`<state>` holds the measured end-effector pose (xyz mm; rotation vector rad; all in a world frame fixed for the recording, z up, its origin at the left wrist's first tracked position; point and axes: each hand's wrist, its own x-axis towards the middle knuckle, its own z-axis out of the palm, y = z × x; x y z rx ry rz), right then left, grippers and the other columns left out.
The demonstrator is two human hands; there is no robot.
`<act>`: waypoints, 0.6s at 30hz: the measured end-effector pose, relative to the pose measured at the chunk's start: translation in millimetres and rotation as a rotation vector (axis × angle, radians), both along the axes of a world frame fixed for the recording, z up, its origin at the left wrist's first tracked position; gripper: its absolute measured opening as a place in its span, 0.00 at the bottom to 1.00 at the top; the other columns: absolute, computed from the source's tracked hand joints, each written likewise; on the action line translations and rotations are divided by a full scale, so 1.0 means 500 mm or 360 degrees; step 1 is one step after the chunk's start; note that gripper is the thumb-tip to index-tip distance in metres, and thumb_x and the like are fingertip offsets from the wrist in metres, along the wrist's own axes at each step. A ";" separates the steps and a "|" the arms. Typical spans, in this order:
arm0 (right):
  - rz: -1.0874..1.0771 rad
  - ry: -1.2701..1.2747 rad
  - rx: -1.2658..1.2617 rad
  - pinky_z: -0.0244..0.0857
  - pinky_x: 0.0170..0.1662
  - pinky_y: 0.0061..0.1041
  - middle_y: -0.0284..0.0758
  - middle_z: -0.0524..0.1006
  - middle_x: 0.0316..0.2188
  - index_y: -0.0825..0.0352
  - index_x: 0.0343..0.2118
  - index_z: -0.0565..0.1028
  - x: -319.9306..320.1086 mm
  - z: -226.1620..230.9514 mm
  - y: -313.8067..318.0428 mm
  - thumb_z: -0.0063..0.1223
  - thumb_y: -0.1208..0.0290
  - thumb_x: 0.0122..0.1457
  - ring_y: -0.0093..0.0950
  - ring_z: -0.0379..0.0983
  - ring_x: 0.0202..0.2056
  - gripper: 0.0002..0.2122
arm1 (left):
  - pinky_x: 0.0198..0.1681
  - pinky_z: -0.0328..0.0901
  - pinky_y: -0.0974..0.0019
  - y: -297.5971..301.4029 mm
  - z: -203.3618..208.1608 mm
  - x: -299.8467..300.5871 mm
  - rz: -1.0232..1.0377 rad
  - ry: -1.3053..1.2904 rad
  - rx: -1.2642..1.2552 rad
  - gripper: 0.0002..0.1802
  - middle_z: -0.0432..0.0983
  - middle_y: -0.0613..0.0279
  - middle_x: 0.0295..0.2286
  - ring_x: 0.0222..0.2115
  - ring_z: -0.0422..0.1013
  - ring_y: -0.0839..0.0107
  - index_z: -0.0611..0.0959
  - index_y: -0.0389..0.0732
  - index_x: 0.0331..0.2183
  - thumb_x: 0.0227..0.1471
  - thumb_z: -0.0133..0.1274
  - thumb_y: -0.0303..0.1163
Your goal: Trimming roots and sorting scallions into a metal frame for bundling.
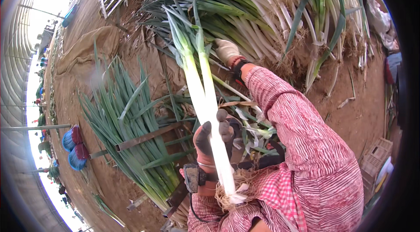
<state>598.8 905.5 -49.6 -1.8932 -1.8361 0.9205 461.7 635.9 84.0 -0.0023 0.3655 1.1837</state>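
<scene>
Currently held leeks (203,105): two long white stalks side by side, just right of the metal rack (148,136), roots at the near end and green tops slanting away.
Left hand (203,143): gloved, close beside the rack, its grip clamped around both stalks, thumb on one side and fingers on the other.
Metal rack: brown bars, partly hidden by leaves.
Racked leeks (131,114): a thick bunch lying among the bars of the rack, tops pointing away; this part looks done.
Leaf scraps (258,132): torn leaves and loose bits littered right of the rack.
Right hand (227,52): gloved, stretched out beyond the rack to the near edge of the leek heap (245,17); the fingers are partly hidden, so I cannot tell whether this grip is apart or together.
Leek heap: large, loose and rooty, beyond the rack and to its right.
Work on the leeks: partway, I judge; one bunch is in the rack, the held pair is not yet set down, and the heap suggests plenty is left.
Sacking (94,48): brown and crumpled, beyond the rack.
Plastic crate (377,155): well right of the rack.
Greenhouse wall (17,79): pale, ribbed, far left of the rack.
</scene>
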 end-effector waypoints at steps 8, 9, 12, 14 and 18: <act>0.1119 -0.0874 -0.0418 0.70 0.48 0.39 0.42 0.81 0.42 0.63 0.43 0.81 0.280 -0.271 -0.150 0.52 0.66 0.56 0.43 0.77 0.44 0.14 | 0.22 0.57 0.75 0.019 -0.014 -0.005 -0.0196 -0.0245 0.0058 0.23 0.64 0.64 0.27 0.22 0.60 0.78 0.69 0.30 0.42 0.54 0.60 0.35; 0.1504 -0.0845 -0.0529 0.71 0.47 0.39 0.41 0.82 0.42 0.64 0.42 0.82 0.286 -0.284 -0.197 0.52 0.66 0.56 0.43 0.78 0.43 0.14 | 0.22 0.57 0.75 0.012 -0.017 -0.008 -0.0147 -0.0194 0.0041 0.23 0.65 0.64 0.28 0.22 0.60 0.78 0.69 0.30 0.43 0.54 0.60 0.34; 0.1368 -0.0133 -0.0653 0.71 0.48 0.37 0.41 0.78 0.49 0.65 0.51 0.76 0.246 -0.175 -0.252 0.54 0.61 0.59 0.37 0.76 0.47 0.20 | 0.22 0.58 0.75 0.004 0.002 0.007 0.0031 -0.0001 -0.0031 0.22 0.65 0.61 0.35 0.23 0.61 0.78 0.69 0.30 0.43 0.54 0.59 0.33; 0.0864 0.0954 -0.0680 0.72 0.46 0.36 0.40 0.78 0.47 0.66 0.52 0.74 0.203 -0.121 -0.254 0.54 0.59 0.60 0.36 0.77 0.42 0.20 | 0.22 0.60 0.75 0.002 0.025 0.020 -0.0020 0.0214 -0.0191 0.24 0.68 0.61 0.34 0.24 0.64 0.76 0.69 0.31 0.46 0.53 0.59 0.32; 0.0473 0.1652 -0.0708 0.74 0.44 0.33 0.39 0.80 0.42 0.65 0.51 0.73 0.076 0.092 -0.254 0.58 0.64 0.60 0.31 0.78 0.35 0.19 | 0.31 0.75 0.64 0.001 0.049 0.035 -0.0147 0.0868 -0.0173 0.18 0.78 0.54 0.28 0.26 0.77 0.64 0.77 0.31 0.44 0.51 0.57 0.29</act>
